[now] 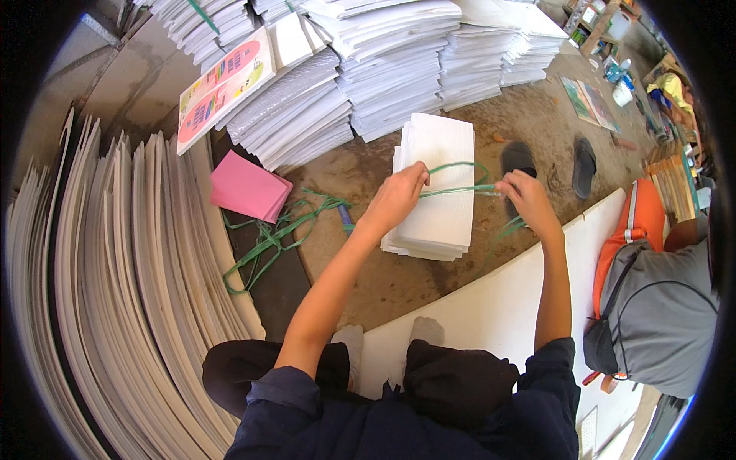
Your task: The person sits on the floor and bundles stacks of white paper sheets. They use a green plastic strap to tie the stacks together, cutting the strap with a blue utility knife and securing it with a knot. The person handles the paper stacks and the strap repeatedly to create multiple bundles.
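Note:
A stack of white folded paper (441,149) stands on the brown floor in front of me, its layers slightly uneven at the left side. Green plastic twine (460,189) runs across the top of it, with a loop rising at the far side. My left hand (400,193) rests over the stack's left edge, fingers closed on the twine. Just past the right edge, my right hand (527,199) pinches the twine's other part, and a loose tail hangs below it. More tangled green twine (268,245) lies to the left of the stack.
Tall piles of white paper (395,61) line the back, with a printed sheet (226,88) leaning on one. Pink sheets (249,186) lie at left, beside upright boards (146,268). Dark slippers (584,169), a white board (491,307) and a grey-and-orange fabric item (659,307) are at right.

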`<state>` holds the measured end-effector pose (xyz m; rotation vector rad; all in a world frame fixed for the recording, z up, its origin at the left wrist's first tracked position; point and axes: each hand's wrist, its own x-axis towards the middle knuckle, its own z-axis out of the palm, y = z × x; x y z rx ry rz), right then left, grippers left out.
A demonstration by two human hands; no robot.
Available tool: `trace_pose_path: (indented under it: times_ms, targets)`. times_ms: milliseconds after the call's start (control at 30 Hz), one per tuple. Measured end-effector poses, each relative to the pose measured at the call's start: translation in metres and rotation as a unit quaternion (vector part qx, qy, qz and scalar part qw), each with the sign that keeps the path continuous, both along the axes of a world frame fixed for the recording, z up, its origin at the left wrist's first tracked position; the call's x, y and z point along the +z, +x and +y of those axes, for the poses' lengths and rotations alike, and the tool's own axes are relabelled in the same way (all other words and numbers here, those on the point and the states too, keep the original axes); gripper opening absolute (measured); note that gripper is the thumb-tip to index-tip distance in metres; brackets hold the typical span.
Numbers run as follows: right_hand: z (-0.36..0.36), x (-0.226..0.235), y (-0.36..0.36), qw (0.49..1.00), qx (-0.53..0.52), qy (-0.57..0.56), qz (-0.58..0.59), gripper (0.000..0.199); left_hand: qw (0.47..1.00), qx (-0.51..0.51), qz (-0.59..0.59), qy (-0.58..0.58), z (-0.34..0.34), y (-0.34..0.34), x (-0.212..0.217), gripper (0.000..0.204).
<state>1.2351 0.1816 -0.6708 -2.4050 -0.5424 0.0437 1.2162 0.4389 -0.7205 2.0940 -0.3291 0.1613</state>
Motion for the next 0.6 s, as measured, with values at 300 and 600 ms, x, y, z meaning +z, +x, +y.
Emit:
trace_pose_path:
  times_ms: [300,600]
  targets:
    - [0.010,-0.018,0.104,0.988,0.034,-0.016,-0.150,0.019,0.976,0.181,-0.115,-0.037,-0.009,-0.040,-0.024,0.023]
    - [0.065,-0.081,0.176,0.987,0.093,-0.009,-0.128,0.020,0.962,0.233,-0.143,0.003,-0.024,-0.073,-0.061,0.026]
